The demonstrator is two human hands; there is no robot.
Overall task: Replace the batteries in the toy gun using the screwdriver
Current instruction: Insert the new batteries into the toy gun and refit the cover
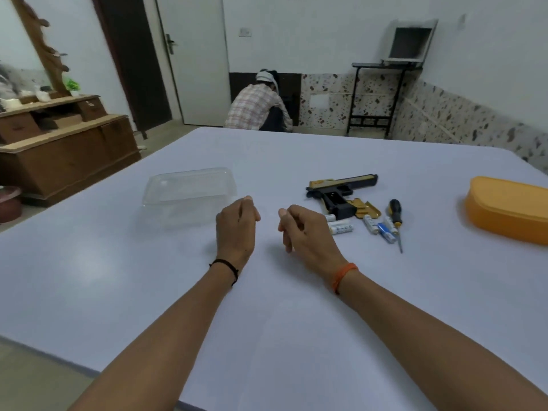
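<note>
On the table (118, 277), mid-surface: both hands side by side, a small gap between them. Left hand (235, 229), fingers loosely curled, holds nothing; black cord at wrist. Right hand (305, 232), fingers likewise loosely curled, nothing in its grasp; orange band at wrist. Neither touches any task item.

Toy gun (341, 192) lies on its side just beyond and right of right hand, black body with gold slide, barrel pointing right, grip toward the person. Gold cover (366, 207) lies loose beside the grip. Batteries: white ones (341, 228) clustered near right hand, partly hidden behind it; more (382, 228), white and one blue, just to their right. Screwdriver (396, 222), black-yellow handle away from the person, tip toward the person, right beside that second group.

Clear tub (189, 188) beyond left hand, well apart from gun. Orange box (510, 212) at far right edge.

Background: a person (258, 105) crouched by wall; wooden dresser (59, 143) at left.
</note>
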